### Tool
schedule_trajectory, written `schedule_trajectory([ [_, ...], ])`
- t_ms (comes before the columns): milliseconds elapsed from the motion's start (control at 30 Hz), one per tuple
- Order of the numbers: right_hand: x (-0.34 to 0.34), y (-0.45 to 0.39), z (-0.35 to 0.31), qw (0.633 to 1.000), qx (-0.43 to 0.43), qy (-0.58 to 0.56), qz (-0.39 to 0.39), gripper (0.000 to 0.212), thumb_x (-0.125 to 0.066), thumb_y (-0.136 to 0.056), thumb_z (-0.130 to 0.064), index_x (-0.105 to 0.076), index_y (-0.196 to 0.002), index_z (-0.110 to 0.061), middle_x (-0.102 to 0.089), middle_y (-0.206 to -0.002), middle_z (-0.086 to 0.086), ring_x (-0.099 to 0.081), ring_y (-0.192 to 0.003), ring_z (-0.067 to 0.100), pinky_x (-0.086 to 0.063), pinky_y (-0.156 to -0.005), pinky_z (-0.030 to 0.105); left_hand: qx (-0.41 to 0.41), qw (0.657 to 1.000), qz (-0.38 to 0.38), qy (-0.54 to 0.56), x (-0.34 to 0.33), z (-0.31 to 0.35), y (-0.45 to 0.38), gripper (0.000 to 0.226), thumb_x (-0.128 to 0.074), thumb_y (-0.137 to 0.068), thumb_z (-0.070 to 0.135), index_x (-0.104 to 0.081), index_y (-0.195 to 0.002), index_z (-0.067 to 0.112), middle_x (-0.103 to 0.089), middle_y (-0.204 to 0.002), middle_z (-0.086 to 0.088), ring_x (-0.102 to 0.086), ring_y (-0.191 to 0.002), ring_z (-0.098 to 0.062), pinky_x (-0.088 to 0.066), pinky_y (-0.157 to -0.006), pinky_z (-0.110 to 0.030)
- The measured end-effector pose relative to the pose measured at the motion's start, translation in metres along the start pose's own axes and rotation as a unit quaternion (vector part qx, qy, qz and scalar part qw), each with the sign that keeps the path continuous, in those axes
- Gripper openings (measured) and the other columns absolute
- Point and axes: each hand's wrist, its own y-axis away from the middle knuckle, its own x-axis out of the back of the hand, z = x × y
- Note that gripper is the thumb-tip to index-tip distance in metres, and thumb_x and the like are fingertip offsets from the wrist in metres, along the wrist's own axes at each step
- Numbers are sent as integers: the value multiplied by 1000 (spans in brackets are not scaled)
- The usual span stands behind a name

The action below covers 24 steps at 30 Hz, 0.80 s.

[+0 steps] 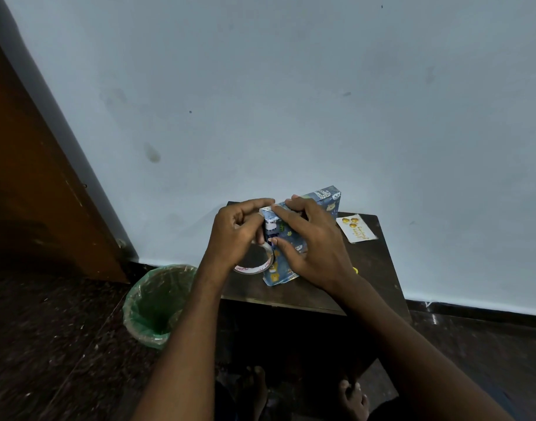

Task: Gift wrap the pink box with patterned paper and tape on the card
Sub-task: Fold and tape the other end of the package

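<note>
On the small dark table [379,268] by the wall, the wrapped box [294,235] is standing tilted on one edge, long axis running up & away from the person. Left hand [236,235] is pinching at the near end flap w/ fingers curled, tape roll [254,267] hanging just under it, touching the box. Right hand [309,250] is lying over the box face, fingers spread, pressing it steady. Card [356,228] is lying flat, apart to the right, so the right hand is nearer for it. Probably sealing this end comes first.
</note>
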Motion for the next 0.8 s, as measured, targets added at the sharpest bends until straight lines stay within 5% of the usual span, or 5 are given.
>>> schedule_trajectory([
  [200,5,-6,-3,1000,-18,22,-12,61,-77,-85,-32,-62,-141,-14,-54,-119,5,-54,-116,25,-51,-88,49,0,999,-34,-32,-5,-3,7,37,-53,-105,34,-76,-98,6,-65,-64,-15,-62,-56,-29,-56,-69,-54],
  [400,1,-3,-10,997,-2,56,-44,68,-71,-86,-29,-52,-151,-21,-52,-132,11,-48,-131,29,-50,-97,49,-33,998,-24,-47,-6,-1,10,37,-71,-99,49,-75,-95,12,-58,-61,-16,-61,-56,-35,-56,-61,-53],
  [533,8,-2,3,998,-27,-47,-29,67,-76,-86,-23,-54,-149,-17,-51,-140,6,-45,-139,22,-46,-106,48,-30,996,1,-88,-7,-11,5,32,-80,-89,54,-78,-100,24,-54,-55,-13,-53,-51,-28,-50,-57,-48],
  [667,21,-1,35,985,-153,-57,51,53,-72,-95,-42,-61,-144,-25,-48,-152,-2,-37,-146,16,-38,-117,37,-48,993,-3,-104,-7,-13,6,17,-87,-87,43,-77,-101,41,-52,-55,-12,-44,-52,-14,-39,-53,-34],
  [800,35,-3,44,953,-254,-160,40,41,-66,-101,-43,-62,-142,-40,-63,-136,-12,-60,-125,9,-54,-102,43,-42,992,-3,-116,-8,-15,5,18,-88,-86,44,-71,-80,40,-52,-55,-12,-42,-52,-14,-37,-55,-33],
])
